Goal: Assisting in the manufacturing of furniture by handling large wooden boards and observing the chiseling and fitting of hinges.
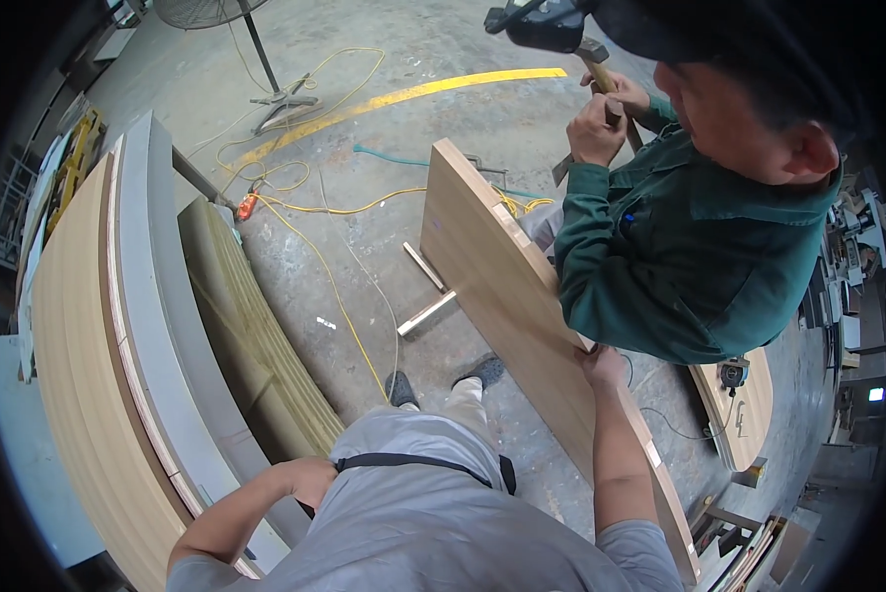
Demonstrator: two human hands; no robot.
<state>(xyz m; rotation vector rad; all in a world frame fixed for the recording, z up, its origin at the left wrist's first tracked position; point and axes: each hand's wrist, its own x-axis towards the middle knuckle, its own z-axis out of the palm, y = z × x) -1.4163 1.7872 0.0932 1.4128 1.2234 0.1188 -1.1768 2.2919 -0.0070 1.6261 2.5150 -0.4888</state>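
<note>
My right hand [608,367] grips the upper edge of a large wooden panel [522,296], which stands on its long edge at my right. Against my waist, beside a black strap [413,460], rests my left hand [313,481]; its fingers bend out of sight. Across the panel a co-worker in a green jacket [680,257] holds a hammer [597,67] by its wooden handle near the head. The co-worker's other hand grips a short dark piece, too covered to name. Pale patches mark the panel's upper edge.
Two wooden strips [427,314] lie on the floor by the panel's foot. Yellow cable [334,326] runs past an orange connector [247,205]. Curved boards [78,345] stand at my left, a fan stand [275,99] farther off. A power tool [734,375] sits on boards behind the panel.
</note>
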